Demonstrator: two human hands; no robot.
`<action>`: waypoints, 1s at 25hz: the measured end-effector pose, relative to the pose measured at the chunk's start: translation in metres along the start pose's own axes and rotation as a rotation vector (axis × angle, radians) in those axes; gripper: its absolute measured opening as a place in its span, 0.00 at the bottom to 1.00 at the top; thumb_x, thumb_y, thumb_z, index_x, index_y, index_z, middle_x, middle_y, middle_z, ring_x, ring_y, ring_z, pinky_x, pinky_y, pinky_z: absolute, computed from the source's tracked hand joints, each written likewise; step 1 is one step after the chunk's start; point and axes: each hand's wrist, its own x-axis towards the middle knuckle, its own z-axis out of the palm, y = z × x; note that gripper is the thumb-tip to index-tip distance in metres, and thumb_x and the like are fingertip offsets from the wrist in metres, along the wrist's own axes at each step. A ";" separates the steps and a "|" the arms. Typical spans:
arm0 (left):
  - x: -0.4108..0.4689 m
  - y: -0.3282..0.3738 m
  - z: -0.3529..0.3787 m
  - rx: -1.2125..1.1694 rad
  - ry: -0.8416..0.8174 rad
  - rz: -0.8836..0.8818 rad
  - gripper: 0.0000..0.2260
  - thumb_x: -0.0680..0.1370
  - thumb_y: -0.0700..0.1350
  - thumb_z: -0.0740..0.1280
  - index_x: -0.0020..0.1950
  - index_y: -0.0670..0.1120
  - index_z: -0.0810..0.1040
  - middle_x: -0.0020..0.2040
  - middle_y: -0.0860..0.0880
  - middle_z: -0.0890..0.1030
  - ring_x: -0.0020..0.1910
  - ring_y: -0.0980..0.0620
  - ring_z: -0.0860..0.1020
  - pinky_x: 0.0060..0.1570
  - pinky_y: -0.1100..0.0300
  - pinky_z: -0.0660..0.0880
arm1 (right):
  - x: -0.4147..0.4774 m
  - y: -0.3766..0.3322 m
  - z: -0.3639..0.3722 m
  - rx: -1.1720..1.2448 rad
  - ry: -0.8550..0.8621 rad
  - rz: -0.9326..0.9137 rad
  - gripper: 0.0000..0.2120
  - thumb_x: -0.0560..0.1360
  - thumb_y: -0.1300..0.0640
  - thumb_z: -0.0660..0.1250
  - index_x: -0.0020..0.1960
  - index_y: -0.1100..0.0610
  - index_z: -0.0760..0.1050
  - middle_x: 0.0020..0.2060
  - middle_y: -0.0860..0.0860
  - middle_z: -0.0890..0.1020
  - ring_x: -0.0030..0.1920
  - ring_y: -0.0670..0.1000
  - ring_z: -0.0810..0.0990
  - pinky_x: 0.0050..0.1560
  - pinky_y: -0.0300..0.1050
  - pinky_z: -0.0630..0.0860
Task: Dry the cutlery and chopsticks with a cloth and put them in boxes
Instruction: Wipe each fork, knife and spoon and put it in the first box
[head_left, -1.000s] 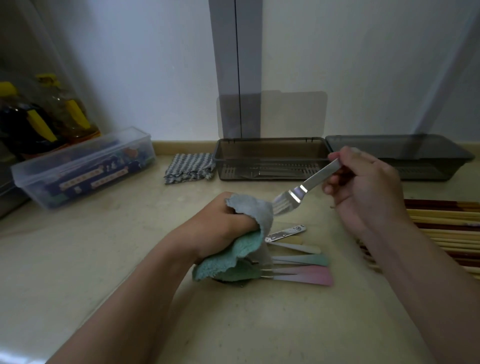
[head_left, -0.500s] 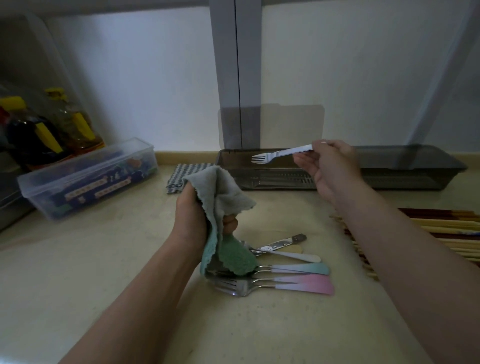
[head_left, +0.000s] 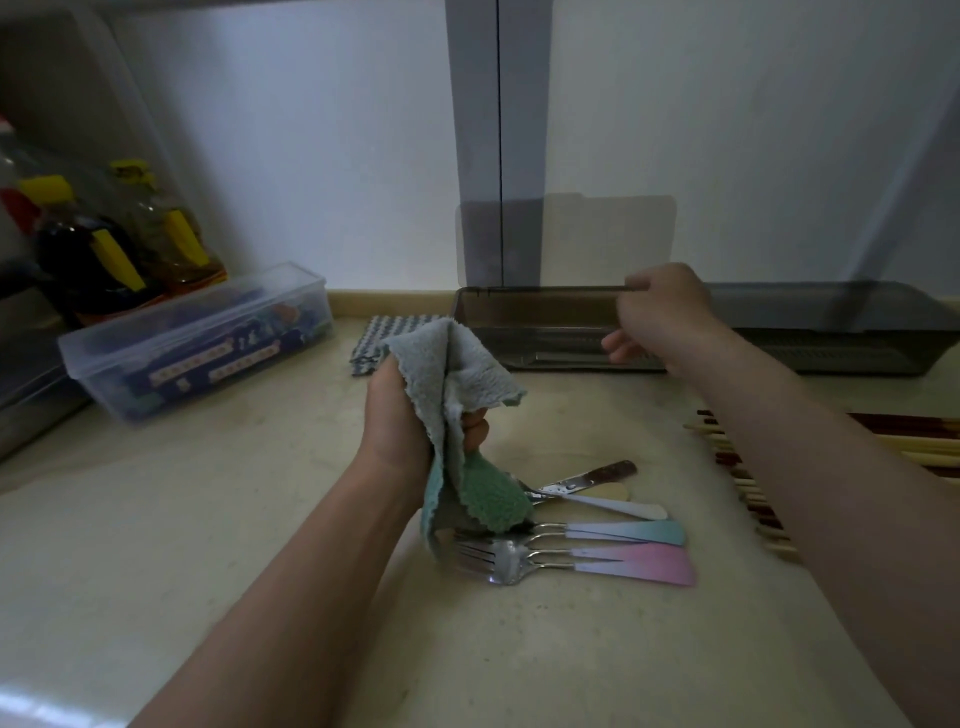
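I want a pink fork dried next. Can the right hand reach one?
Probably yes: the pink forks lie uncovered on the counter, and nothing stands between them and the right hand.

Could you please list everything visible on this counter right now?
pastel-handled metal cutlery: about six, pink, teal, white, steel, counter centre.
fluffy cloth: one, grey-green, above the cutlery.
smoky plastic open box: one, grey, back centre, lid raised.
smoky plastic closed box: one, grey, back right.
wooden chopsticks: many, tan and dark, right edge.
checked folded cloth: one, grey-white, beside open box.
clear lidded plastic box: one, transparent, left.
yellow-capped bottles: at least two, far left.
left hand: one, grips fluffy cloth.
right hand: one, fingers curled over open box; grasp unclear.
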 end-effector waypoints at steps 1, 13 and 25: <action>0.000 -0.001 0.000 -0.002 -0.001 -0.001 0.11 0.66 0.53 0.58 0.33 0.48 0.58 0.22 0.49 0.61 0.17 0.55 0.60 0.19 0.71 0.61 | -0.013 0.002 -0.006 -0.100 -0.018 -0.119 0.19 0.81 0.64 0.60 0.72 0.58 0.71 0.44 0.54 0.82 0.33 0.49 0.85 0.34 0.44 0.83; 0.003 -0.004 0.000 0.055 0.057 0.005 0.15 0.78 0.50 0.52 0.33 0.46 0.62 0.24 0.48 0.60 0.18 0.54 0.60 0.21 0.71 0.62 | -0.079 0.064 -0.014 -0.755 -0.460 -0.447 0.07 0.79 0.54 0.67 0.52 0.43 0.79 0.50 0.44 0.72 0.51 0.46 0.73 0.52 0.43 0.71; -0.006 0.000 0.012 0.129 0.176 -0.090 0.18 0.81 0.46 0.48 0.33 0.44 0.65 0.22 0.48 0.65 0.17 0.55 0.64 0.19 0.72 0.64 | -0.077 0.051 -0.040 -0.020 -0.234 -0.412 0.07 0.78 0.62 0.68 0.50 0.51 0.79 0.39 0.50 0.81 0.36 0.44 0.79 0.33 0.39 0.75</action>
